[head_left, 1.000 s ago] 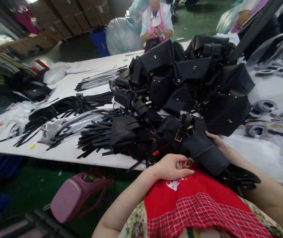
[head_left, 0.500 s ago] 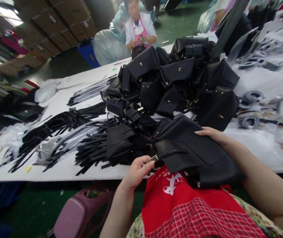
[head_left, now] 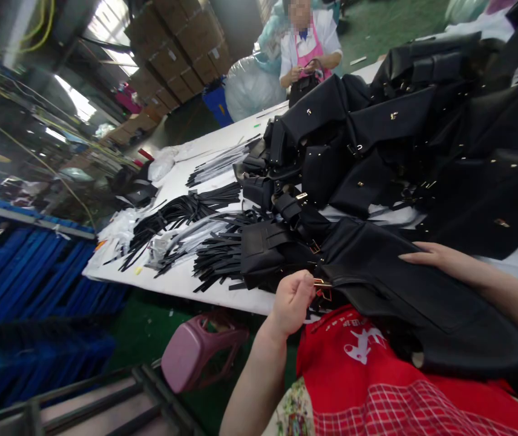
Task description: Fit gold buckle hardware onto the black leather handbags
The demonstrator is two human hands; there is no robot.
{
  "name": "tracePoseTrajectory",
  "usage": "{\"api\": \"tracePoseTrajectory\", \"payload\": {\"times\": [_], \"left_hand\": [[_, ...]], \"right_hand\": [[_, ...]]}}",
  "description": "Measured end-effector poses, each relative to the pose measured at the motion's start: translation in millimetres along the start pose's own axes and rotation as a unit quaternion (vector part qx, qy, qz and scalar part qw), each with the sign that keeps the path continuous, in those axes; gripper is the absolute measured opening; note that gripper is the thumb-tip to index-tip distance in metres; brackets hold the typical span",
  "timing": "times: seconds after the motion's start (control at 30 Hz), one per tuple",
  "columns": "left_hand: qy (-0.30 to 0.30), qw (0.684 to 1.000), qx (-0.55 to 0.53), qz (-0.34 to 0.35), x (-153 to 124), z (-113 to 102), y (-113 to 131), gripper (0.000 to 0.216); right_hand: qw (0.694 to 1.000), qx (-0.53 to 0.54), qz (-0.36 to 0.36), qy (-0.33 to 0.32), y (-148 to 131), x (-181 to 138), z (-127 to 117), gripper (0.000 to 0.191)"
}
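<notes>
A black handbag (head_left: 426,297) rests at the table's front edge and against the red apron. My left hand (head_left: 291,301) is closed in a fist, with a gold-coloured metal buckle (head_left: 323,283) at its thumb side, by the end of the bag's strap or flap. Part of that buckle is hidden by the fingers. My right hand (head_left: 438,259) holds the bag by its far side, thumb lying on the upper face and the other fingers out of sight. Just beyond lies a smaller black bag piece (head_left: 263,245) with a strap.
A heap of black bags (head_left: 327,109) fills the white table (head_left: 186,289) ahead. Bundles of black straps (head_left: 213,254) lie left of it. Across the table stands a co-worker (head_left: 311,48). A pink stool (head_left: 190,354) and blue crates (head_left: 32,266) are at the left.
The view has swung left, so the table and bags sit further right. My left hand has turned, its fingers curled tighter beside the buckle. My right hand stays on the bag.
</notes>
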State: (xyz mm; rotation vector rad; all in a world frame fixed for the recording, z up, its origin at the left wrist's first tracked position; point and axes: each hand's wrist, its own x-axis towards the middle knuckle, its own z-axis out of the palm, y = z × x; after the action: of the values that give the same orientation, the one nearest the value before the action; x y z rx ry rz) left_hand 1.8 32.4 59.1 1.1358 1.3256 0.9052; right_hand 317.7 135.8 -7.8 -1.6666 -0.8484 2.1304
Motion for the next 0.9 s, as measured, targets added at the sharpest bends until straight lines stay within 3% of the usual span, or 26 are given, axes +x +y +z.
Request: {"api": "tracePoseTrajectory", "payload": {"times": [0.2,0.3,0.47,0.63,0.77,0.9], "left_hand": [[-0.082,0.996,-0.002,0.042,-1,1,3,0.053],[-0.066,0.997,-0.017,0.041,0,2,-1,0.050],[-0.056,0.998,-0.029,0.025,-1,1,-7,0.052],[-0.075,0.997,0.018,0.026,-1,4,-2,0.049],[-0.041,0.996,0.083,0.009,0,9,-3,0.042],[-0.008,0.997,0.073,-0.019,3,11,-13,0.043]], "right_hand": [[0.995,-0.084,-0.039,-0.026,6,15,2,0.036],[0.995,-0.094,-0.036,-0.027,9,19,3,0.032],[0.997,0.003,-0.006,-0.075,23,30,-6,0.035],[0.978,0.130,0.133,-0.097,53,41,-25,0.034],[0.977,0.163,0.127,-0.050,67,40,-37,0.027],[0.966,0.214,0.121,-0.073,65,32,-43,0.030]]}}
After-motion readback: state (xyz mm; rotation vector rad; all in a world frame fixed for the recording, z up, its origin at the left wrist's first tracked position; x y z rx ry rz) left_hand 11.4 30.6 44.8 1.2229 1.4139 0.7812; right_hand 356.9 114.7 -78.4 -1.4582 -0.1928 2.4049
